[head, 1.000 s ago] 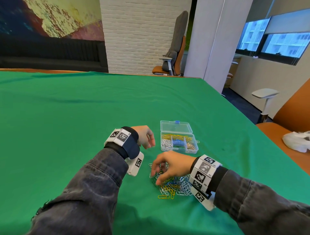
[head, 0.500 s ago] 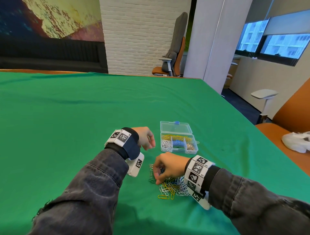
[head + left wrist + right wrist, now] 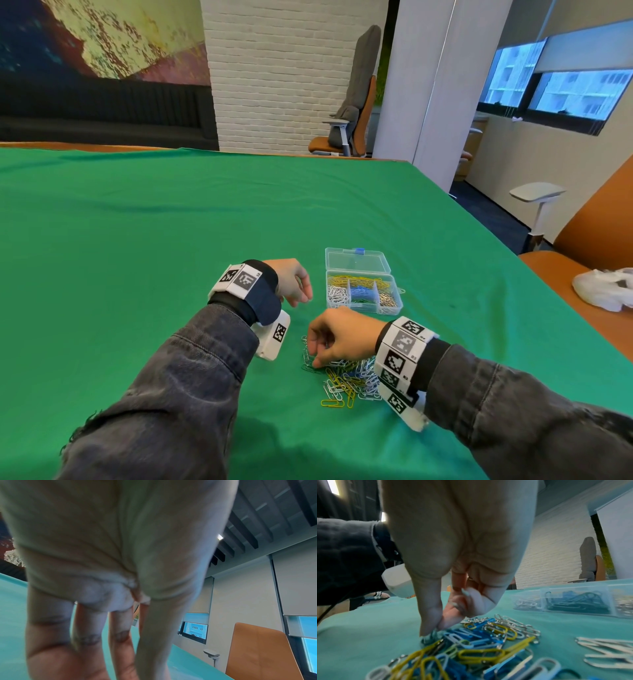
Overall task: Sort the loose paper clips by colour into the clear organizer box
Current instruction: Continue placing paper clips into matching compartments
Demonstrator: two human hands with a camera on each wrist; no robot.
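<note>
A wide table under a green cloth [image 3: 171, 240] fills an office room with a white brick wall and windows at the right. Near the front edge lies the heap of loose wire paper clips [image 3: 349, 380], yellow, blue, white, silver and green tangled together, spread flat on the cloth just below the right hand [image 3: 337, 337]. That hand hangs over the heap's left fringe with thumb and forefinger [image 3: 435, 622] pressed together on a dark green clip [image 3: 429, 637] at the edge of the pile, the other fingers tucked up out of the way; taking a clip from the fringe probably keeps it from dragging its neighbours along. Just beyond the heap stands the clear plastic organizer box [image 3: 363, 308], its lid with a blue catch thrown back flat so the compartments lie open: white clips at the left, blue in the middle, silver at the right, yellow along the back. It sits near enough for a short carry. The left hand [image 3: 291, 281] hovers left of the box, fingers loosely bent and holding nothing visible, likely waiting.
</note>
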